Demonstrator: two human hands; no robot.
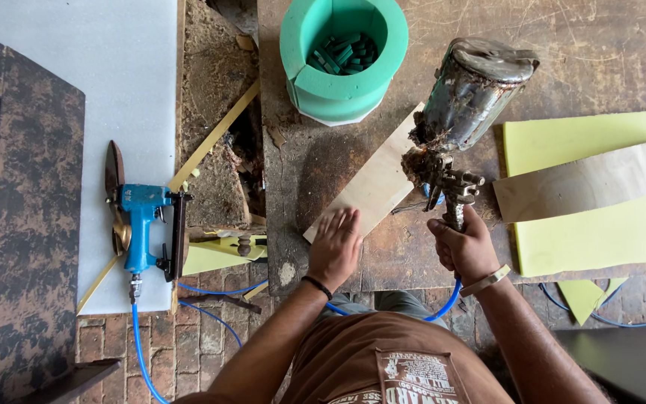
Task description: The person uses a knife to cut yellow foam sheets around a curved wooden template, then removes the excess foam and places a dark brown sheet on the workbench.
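At frame centre, the left hand (336, 245) lies flat, fingers released, on a plywood strip (371, 179) on the counter (600, 45); the right hand (463, 247) is clenched around a spray gun (459, 112) (crusted with residue).

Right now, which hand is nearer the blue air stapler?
Left. The left hand lies flat on the plywood strip, right of the stapler. The right hand grips the spray gun, farther right.

A crusted, dull metal spray gun (463, 112) hangs over a smooth pale plywood strip (374, 179) on the scratched, rough wooden bench (600, 52).
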